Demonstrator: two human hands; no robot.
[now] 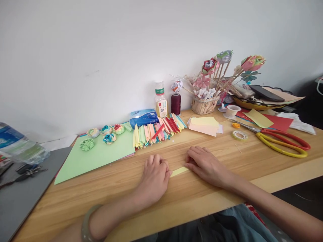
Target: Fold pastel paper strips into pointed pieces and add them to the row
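A narrow yellow paper strip (179,171) lies just above the wooden table (106,188) or on it, stretching between my two hands. My left hand (155,176) has its fingers curled, pinching the strip's left end. At the other end, my right hand (203,164) grips the strip between thumb and bent fingers. Both ends of the strip are hidden under the fingers. Beyond my hands stand rows of folded paper pieces (145,134) in several colours. A stack of yellow and pink paper slips (204,126) rests behind my right hand.
Green paper sheets (98,161) at left carry several paper flowers (87,144). Large scissors (280,136), a tape roll (239,135) and red paper (280,121) lie right. Along the wall stand a tissue pack (143,117), a bottle (160,101), a thread spool (176,104) and a flower basket (204,106).
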